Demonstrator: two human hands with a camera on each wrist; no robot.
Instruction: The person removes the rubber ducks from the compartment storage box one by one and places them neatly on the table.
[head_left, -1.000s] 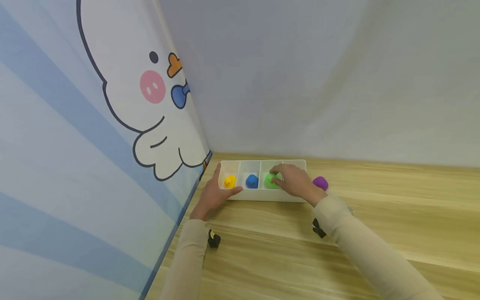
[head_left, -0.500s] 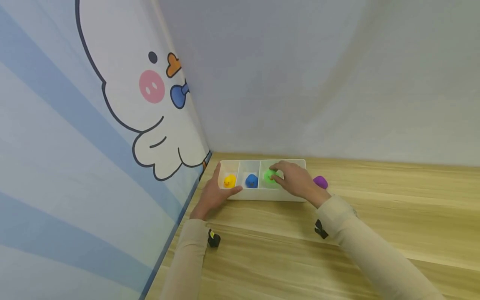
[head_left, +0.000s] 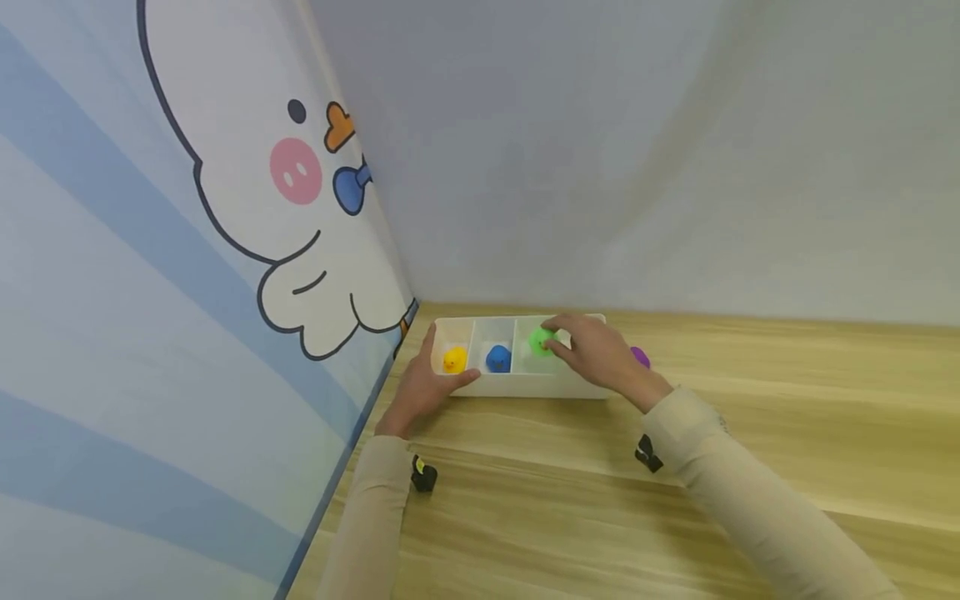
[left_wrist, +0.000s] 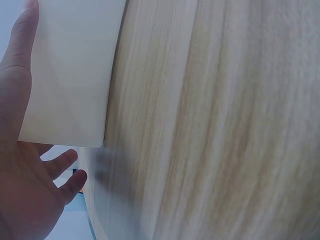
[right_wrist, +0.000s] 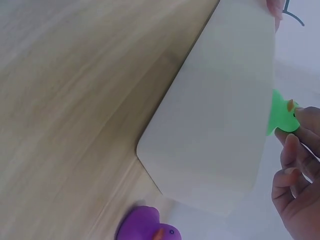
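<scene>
A white divided box [head_left: 525,386] stands on the table. My left hand [head_left: 422,385] holds its left end, thumb along the front wall and fingers at the end wall. With thumb and fingertips my right hand [head_left: 602,353] pinches a green rubber duck [head_left: 540,341] at the third compartment; in the right wrist view the duck's head [right_wrist: 290,111] shows above the rim. A yellow rubber duck [head_left: 453,360] sits in the leftmost compartment, a blue one [head_left: 498,358] in the one beside it. My right hand hides most of the rightmost compartment.
A purple rubber duck [right_wrist: 140,225] lies on the wooden table [head_left: 525,500] just right of the box, partly behind my right hand in the head view. A grey wall sheet [head_left: 637,167] rises behind, and a cartoon-printed sheet [head_left: 225,333] on the left.
The green duck has risen from low in its compartment toward the back rim, pinched in my right hand. My left hand has stayed at the box's left end.
</scene>
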